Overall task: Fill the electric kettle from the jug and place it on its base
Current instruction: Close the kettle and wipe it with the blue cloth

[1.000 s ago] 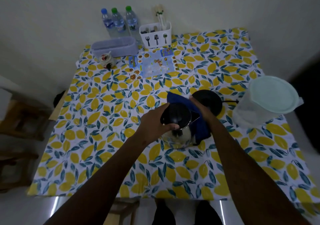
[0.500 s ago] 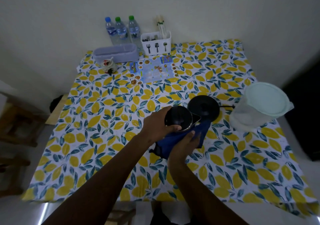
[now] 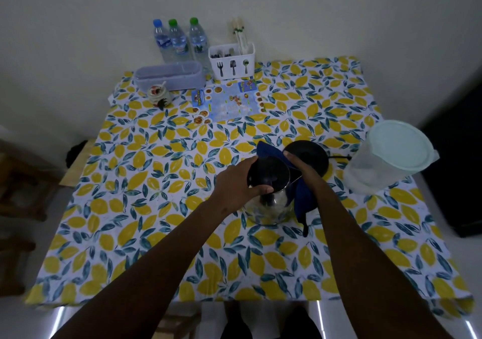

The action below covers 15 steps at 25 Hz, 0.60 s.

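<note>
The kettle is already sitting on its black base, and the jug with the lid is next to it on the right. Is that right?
Not quite. The head view shows the kettle standing on the tablecloth, in front of the black base, not on it. The left hand holds its top and the right hand presses a blue cloth against it. The lidded jug is on the right.

- My left hand (image 3: 238, 182) covered the near-left rim of the kettle (image 3: 268, 198).
- The blue cloth (image 3: 300, 198) and my right hand (image 3: 300, 168) hid the kettle's right side and part of the base (image 3: 313, 153).
- The jug (image 3: 388, 156) hid the far end of the base's cord (image 3: 339, 157).
- The print on the leaflet (image 3: 229, 104) was too small to read.
</note>
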### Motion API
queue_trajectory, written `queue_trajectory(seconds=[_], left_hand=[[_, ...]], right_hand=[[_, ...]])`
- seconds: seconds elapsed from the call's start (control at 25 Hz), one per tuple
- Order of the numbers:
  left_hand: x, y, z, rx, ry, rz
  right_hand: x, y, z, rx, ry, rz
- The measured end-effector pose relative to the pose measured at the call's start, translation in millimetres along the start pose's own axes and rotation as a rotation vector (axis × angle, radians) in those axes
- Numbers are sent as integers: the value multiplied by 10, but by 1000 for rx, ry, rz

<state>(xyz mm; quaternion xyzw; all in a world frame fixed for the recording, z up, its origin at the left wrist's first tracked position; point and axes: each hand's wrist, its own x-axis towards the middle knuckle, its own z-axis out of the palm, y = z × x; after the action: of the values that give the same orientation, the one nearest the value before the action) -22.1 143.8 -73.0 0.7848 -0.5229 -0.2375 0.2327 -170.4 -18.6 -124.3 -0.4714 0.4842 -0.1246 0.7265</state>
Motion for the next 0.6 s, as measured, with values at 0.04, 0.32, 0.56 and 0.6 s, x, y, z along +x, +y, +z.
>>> queue_trajectory(seconds=[0.04, 0.32, 0.56, 0.6], left_hand=[[-2, -6, 2, 10, -2, -5], [1, 22, 29, 31, 20, -60], [7, 26, 9, 72, 18, -63], [4, 25, 2, 69, 15, -59]], right_hand=[[56, -37, -5, -57, -33, 5], [-187, 499, 153, 333, 102, -57], [-635, 546, 334, 202, 431, -244], [-672, 410, 280, 152, 475, -297]])
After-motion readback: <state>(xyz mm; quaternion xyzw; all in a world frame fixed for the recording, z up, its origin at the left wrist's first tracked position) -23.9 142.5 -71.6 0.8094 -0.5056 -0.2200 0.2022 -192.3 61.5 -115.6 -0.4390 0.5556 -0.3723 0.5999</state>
